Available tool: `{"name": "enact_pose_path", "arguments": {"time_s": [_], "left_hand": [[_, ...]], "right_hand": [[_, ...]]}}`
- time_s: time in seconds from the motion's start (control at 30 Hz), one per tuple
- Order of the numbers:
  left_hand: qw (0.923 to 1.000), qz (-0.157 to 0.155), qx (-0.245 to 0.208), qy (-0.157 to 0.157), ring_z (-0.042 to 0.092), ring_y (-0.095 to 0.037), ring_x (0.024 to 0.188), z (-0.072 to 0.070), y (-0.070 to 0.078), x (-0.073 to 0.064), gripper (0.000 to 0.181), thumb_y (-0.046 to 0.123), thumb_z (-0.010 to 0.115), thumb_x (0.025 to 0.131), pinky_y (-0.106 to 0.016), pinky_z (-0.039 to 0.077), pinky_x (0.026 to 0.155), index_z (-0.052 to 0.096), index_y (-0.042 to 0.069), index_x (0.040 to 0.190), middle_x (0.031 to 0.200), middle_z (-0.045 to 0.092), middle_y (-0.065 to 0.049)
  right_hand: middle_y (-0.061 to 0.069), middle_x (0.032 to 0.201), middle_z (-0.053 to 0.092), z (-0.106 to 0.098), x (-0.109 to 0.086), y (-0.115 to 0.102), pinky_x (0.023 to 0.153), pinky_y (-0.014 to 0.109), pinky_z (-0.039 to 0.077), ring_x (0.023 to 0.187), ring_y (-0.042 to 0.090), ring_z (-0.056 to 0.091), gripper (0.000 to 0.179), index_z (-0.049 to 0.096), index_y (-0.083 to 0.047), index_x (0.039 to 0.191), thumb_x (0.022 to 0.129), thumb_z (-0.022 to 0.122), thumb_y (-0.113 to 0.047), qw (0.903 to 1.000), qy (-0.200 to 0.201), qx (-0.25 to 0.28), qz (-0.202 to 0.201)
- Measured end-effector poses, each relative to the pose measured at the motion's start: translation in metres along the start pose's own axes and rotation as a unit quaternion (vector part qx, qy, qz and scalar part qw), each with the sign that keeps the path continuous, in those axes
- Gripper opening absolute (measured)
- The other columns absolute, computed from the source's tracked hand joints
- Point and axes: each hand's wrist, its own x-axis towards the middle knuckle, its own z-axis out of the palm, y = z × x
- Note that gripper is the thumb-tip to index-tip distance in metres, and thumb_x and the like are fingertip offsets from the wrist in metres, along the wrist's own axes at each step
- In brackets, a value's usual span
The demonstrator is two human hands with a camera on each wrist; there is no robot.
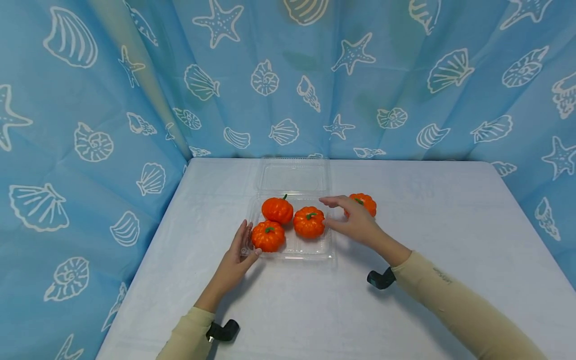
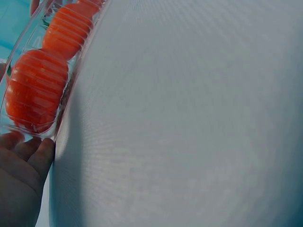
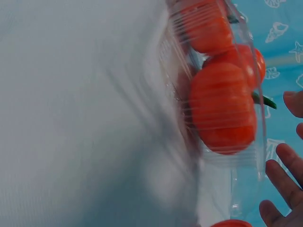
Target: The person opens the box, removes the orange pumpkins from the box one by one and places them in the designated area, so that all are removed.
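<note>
A clear plastic clamshell box lies on the table with its lid laid back. Three small orange pumpkins with green stems sit inside: one at the back left, one at the front left and one at the right. My left hand rests against the box's left side near the front corner, its fingertips touching the plastic wall. Over the right wall hovers my right hand, fingers spread and holding nothing, beside the right pumpkin. Partly hidden behind it, another pumpkin lies on the table.
The table has a white cover. A blue curtain with shell and starfish prints hangs behind it and along the sides. Each wrist carries a black camera mount.
</note>
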Motion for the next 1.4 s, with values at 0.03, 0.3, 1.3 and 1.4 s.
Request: {"name": "enact_pose_path", "arguments": {"time_s": [0.03, 0.3, 1.3, 1.4], "left_hand": [[1.0000, 0.001, 0.000, 0.000, 0.027, -0.023, 0.152, 0.000, 0.000, 0.000, 0.087, 0.029, 0.065, 0.101, -0.052, 0.038, 0.113, 0.008, 0.016, 0.165, 0.168, 0.024, -0.004], [1.0000, 0.002, -0.004, -0.002, 0.027, -0.023, 0.152, 0.000, -0.001, 0.000, 0.088, 0.028, 0.065, 0.101, -0.052, 0.038, 0.113, 0.007, 0.015, 0.165, 0.168, 0.023, -0.004], [0.9999, 0.008, 0.008, 0.005, 0.028, -0.028, 0.152, 0.000, 0.000, 0.000, 0.087, 0.026, 0.066, 0.101, -0.056, 0.040, 0.110, 0.009, 0.012, 0.165, 0.167, 0.025, -0.008], [0.9999, 0.005, 0.010, 0.005, 0.027, -0.025, 0.152, 0.000, -0.001, 0.000, 0.087, 0.028, 0.066, 0.101, -0.054, 0.040, 0.111, 0.009, 0.013, 0.165, 0.168, 0.025, -0.006]], "right_hand": [[0.000, 0.142, 0.059, 0.002, 0.001, 0.000, 0.104, 0.059, 0.047, 0.129, 0.026, 0.054, 0.055, 0.061, -0.025, 0.141, 0.090, 0.079, -0.027, 1.0000, -0.003, -0.002, -0.002], [0.001, 0.146, 0.056, 0.015, 0.007, -0.003, 0.112, 0.060, 0.038, 0.140, 0.028, 0.046, 0.059, 0.059, -0.022, 0.144, 0.089, 0.081, -0.028, 0.9991, -0.036, -0.016, -0.014], [0.011, 0.149, 0.050, 0.028, 0.017, -0.007, 0.112, 0.062, 0.037, 0.138, 0.036, 0.044, 0.064, 0.060, -0.024, 0.143, 0.084, 0.083, -0.034, 0.9902, -0.081, -0.108, -0.037], [0.010, 0.148, 0.050, 0.026, 0.017, -0.007, 0.109, 0.061, 0.041, 0.136, 0.035, 0.047, 0.064, 0.060, -0.025, 0.143, 0.084, 0.083, -0.035, 0.9925, -0.069, -0.090, -0.045]]}}
